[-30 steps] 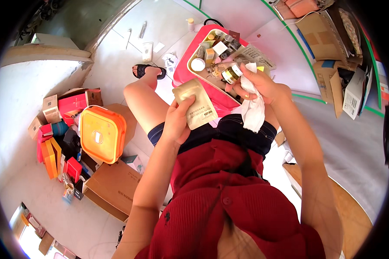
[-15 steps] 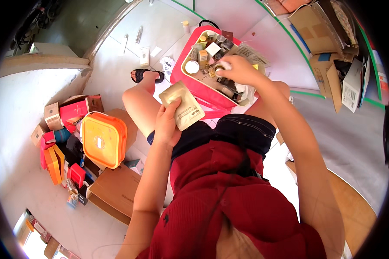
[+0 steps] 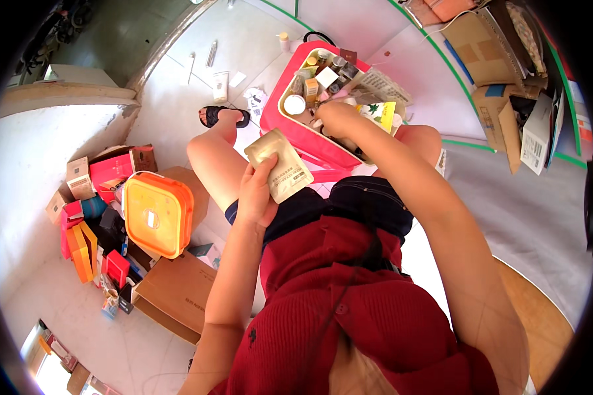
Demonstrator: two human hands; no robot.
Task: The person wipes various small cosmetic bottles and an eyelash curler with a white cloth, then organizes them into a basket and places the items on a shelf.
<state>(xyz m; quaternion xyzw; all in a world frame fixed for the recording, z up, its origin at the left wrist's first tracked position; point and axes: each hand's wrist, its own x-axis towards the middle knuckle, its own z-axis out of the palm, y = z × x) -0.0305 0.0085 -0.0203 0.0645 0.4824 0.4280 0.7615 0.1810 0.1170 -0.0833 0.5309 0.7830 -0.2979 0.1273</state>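
Observation:
My left hand (image 3: pixel 260 187) is closed on a flat gold foil packet (image 3: pixel 284 172) with printing on it, held tilted above my thigh. Between my legs stands a pink and white case (image 3: pixel 282 135), packed with jars, bottles and small boxes. Inside its near right part is my right hand (image 3: pixel 337 120), fingers curled downward; whatever they grip is hidden from view. Close to that hand lie a white round lid (image 3: pixel 294 104), a small orange box (image 3: pixel 311 88) and a yellow and white packet with a green leaf print (image 3: pixel 381 114).
At the left, an orange lidded bucket (image 3: pixel 155 214) stands among several small boxes, beside a brown cardboard box (image 3: pixel 174 289). Tubes and a white packet (image 3: pixel 221 85) lie on the tiled floor beyond my foot. Cardboard (image 3: pixel 484 49) fills a shelf at upper right.
My right hand has moved left and down inside the case, and the pale round thing at its fingers no longer shows. More of the yellow and white packet is visible. My left hand barely moved.

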